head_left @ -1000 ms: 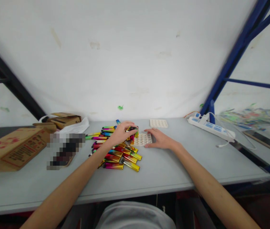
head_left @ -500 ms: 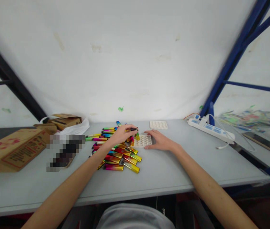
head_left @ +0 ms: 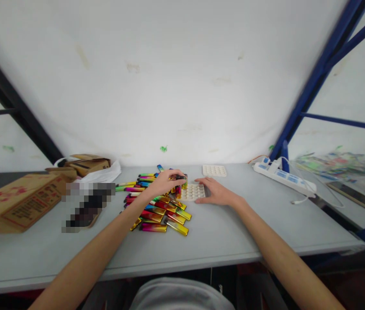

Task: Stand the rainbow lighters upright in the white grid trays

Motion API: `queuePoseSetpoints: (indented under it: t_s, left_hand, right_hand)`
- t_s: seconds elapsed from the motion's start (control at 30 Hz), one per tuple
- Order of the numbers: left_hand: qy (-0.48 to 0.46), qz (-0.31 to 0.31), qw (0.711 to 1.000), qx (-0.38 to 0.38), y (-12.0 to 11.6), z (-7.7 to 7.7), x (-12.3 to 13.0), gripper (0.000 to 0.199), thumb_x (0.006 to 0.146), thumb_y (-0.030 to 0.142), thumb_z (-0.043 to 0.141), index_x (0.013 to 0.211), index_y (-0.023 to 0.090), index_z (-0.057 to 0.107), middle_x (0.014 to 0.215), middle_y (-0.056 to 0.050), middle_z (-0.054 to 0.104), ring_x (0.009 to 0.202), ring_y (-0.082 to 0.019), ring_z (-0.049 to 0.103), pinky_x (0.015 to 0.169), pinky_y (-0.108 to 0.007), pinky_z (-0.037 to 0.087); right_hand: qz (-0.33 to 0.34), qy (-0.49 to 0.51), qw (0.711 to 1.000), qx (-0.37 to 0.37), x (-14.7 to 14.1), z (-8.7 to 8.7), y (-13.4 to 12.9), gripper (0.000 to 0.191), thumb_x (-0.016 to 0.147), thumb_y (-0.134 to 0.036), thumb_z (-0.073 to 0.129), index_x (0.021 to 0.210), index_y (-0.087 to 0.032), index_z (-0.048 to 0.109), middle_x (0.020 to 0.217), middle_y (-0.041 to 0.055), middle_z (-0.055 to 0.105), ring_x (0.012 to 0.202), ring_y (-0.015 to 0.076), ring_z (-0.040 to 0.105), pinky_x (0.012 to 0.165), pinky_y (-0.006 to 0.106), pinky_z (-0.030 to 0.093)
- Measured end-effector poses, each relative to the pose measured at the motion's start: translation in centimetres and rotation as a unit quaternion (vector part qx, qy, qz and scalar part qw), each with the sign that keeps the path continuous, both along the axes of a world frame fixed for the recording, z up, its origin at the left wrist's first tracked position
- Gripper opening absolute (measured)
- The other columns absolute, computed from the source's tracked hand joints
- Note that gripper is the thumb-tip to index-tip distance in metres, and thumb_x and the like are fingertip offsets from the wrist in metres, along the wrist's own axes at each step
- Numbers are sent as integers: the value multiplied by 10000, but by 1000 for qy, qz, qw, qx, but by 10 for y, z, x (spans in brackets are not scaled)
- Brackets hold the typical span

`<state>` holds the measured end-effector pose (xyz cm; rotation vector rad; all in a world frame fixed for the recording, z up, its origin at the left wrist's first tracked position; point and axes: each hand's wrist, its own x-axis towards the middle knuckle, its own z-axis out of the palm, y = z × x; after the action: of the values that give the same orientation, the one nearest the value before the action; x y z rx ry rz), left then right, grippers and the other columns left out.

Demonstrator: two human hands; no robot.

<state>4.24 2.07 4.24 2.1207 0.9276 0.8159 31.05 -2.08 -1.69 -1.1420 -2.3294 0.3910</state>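
Observation:
Shiny multicoloured lighters (head_left: 156,211) lie in a loose pile on the grey table (head_left: 214,232), left of a white tray with round holes (head_left: 194,192). My left hand (head_left: 168,181) pinches a lighter (head_left: 185,181) at its dark top, holding it upright over the tray's left edge. Another red and gold lighter (head_left: 178,191) stands upright at that edge. At the tray's right edge rests my right hand (head_left: 214,191), thumb and fingers apart, holding nothing. The lower end of the held lighter is hard to make out.
A second white tray (head_left: 214,170) lies near the wall. Cardboard boxes (head_left: 21,200), a white bag (head_left: 103,173) and a blurred-out object (head_left: 88,206) are on the left. A white power strip (head_left: 284,175) with cables lies on the right, by a blue frame (head_left: 311,82).
The lighter in my left hand has gone from tilted to more upright, at the tray's left side. My right hand has barely moved. Something brownish has appeared at the far right edge.

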Motion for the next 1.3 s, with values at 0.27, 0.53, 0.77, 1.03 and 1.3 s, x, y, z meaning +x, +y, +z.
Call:
queuePoseSetpoints:
  t_s: [0.27, 0.53, 0.77, 1.03, 1.3]
  left_hand:
    - [-14, -20, 1000, -14, 3, -2, -1, 247, 787, 439, 738, 885, 220, 792, 973, -69, 795, 947, -266, 718, 894, -380, 555]
    - [14, 12, 1000, 18, 3, -5, 2, 274, 841, 465, 692, 924, 230, 807, 1031, -75, 807, 977, -292, 735, 927, -410, 563]
    - [-32, 1, 998, 52, -8, -4, 4, 380, 912, 471, 655, 1213, 258, 746, 1205, -80, 767, 1127, -262, 702, 998, -399, 554]
    - [108, 227, 963, 100, 46, 0, -31, 304, 920, 345, 566, 1137, 205, 724, 1075, -82, 778, 1007, -236, 723, 992, -349, 531]
    - [157, 349, 924, 21, 116, -13, -33, 289, 672, 237, 769, 919, 151, 648, 1049, -218, 746, 1092, -404, 682, 951, -473, 513]
  right_hand:
    - [-1, 4, 1000, -3, 0, 1, -1, 809, 789, -547, 837, 1449, -189, 537, 1339, 181, 618, 1201, 335, 605, 1045, 522, 483]
    - [-1, -5, 1000, -5, 0, 1, 0, 818, 800, -570, 820, 1453, -172, 530, 1351, 188, 614, 1216, 334, 596, 1061, 513, 476]
    - [-5, -4, 1000, -6, -1, 1, -1, 806, 795, -548, 832, 1448, -180, 536, 1373, 187, 609, 1262, 345, 577, 1087, 530, 457]
    - [-9, -3, 1000, -10, -2, 1, 0, 822, 776, -557, 844, 1442, -179, 546, 1366, 189, 611, 1252, 348, 587, 1085, 531, 462]
    - [-12, -5, 1000, -12, 0, -3, 1, 822, 793, -586, 818, 1451, -182, 534, 1397, 188, 596, 1300, 353, 561, 1101, 529, 450]
